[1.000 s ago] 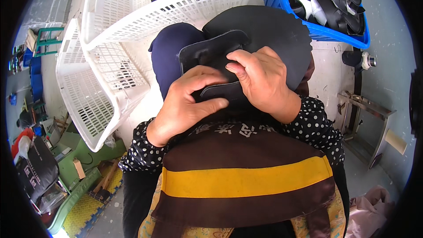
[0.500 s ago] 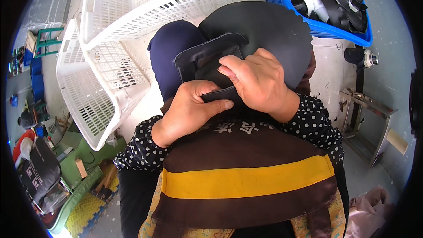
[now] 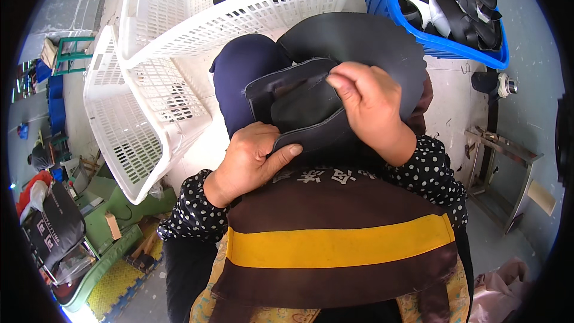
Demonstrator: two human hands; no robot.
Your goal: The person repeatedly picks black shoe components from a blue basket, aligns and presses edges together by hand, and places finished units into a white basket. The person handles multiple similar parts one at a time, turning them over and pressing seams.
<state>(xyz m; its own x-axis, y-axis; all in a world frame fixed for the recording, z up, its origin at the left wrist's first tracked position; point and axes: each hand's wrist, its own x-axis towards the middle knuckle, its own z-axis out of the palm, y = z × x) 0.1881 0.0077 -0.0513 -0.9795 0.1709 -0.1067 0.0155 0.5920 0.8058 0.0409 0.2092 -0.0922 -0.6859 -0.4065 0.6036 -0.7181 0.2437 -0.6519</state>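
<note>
1. A worker's left hand (image 3: 251, 155) grips the near edge of a black leather-like piece (image 3: 320, 134) between thumb and fingers, apparently keeping its mouth spread.
2. The right hand (image 3: 372, 104) curls at the piece's right end; what its fingertips grasp, if anything, cannot be told.
3. The piece lies across the covered knees (image 3: 365, 39) (a makeshift bench), probably for steady support, near a white basket (image 3: 239, 15).
</note>
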